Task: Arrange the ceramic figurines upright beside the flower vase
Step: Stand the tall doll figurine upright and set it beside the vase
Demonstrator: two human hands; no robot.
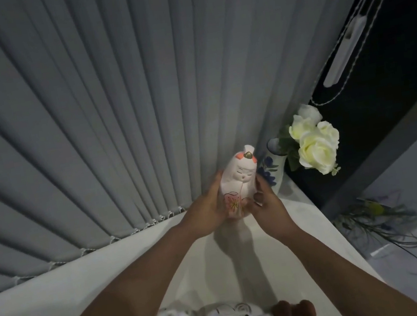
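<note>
Your left hand [208, 210] and right hand [266, 203] clasp the pink doll figurine [236, 180] upright, fingers wrapped round it, steadying it beside the flower vase [271, 163].

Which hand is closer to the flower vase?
Right. The right hand holds the figurine just beside the vase; the left hand is on the figurine's far side.
</note>
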